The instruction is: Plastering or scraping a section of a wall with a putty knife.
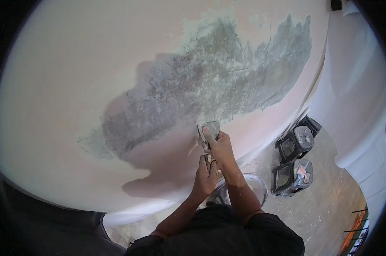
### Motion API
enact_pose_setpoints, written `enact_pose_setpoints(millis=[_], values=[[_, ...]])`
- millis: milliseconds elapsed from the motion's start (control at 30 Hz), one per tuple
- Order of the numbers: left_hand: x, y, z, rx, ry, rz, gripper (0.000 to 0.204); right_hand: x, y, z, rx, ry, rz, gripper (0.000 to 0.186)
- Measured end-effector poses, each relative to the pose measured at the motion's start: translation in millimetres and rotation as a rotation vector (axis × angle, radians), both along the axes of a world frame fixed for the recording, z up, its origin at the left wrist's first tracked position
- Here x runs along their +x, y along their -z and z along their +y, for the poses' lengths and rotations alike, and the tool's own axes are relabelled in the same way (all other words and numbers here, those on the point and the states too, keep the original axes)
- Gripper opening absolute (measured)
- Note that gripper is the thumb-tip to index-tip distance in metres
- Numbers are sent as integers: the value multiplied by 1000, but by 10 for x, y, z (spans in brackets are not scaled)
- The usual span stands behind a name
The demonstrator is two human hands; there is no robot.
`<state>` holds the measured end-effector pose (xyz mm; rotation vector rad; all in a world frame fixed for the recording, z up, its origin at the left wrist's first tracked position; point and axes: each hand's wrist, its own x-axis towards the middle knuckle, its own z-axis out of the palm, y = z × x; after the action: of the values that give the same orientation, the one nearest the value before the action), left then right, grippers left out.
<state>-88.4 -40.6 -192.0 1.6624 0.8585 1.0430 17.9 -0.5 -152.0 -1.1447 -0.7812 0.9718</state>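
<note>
My right hand grips a flat putty knife, thumb on its dust-coated blade, at the lower edge of a rough grey patch on a pale pink wall. My left hand is closed just below it around a small tool, mostly hidden by the fingers; I cannot tell what it is. Both hands have grey residue on them, and their shadow falls on the wall.
Two dark plastic stools stand on the speckled floor to the right, one with small pink items on it. A bucket is behind my right forearm. White sheeting hangs at the far right.
</note>
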Motion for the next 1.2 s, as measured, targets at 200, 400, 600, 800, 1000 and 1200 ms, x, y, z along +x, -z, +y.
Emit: enact_pose_setpoints(millis=[200,400,600,800,1000,1200], values=[[36,-124,23,-203,43,-19,19,40,-116,-4,1,17,-55,42],[73,99,-34,5,-18,-26,21,7,4,-32,-26,-23,13,41],[1,59,-4,-32,17,-23,19,-15,28,0,0,-19,17,35],[-9,-14,-13,-94,21,-22,18,-23,23,24,2,-6,-2,35],[-1,-23,-14,12,-5,-3,21,-23,-120,-49,-32,-11,-38,37],[37,115,62,75,-2,-22,27,-15,13,22,-16,4,0,38]])
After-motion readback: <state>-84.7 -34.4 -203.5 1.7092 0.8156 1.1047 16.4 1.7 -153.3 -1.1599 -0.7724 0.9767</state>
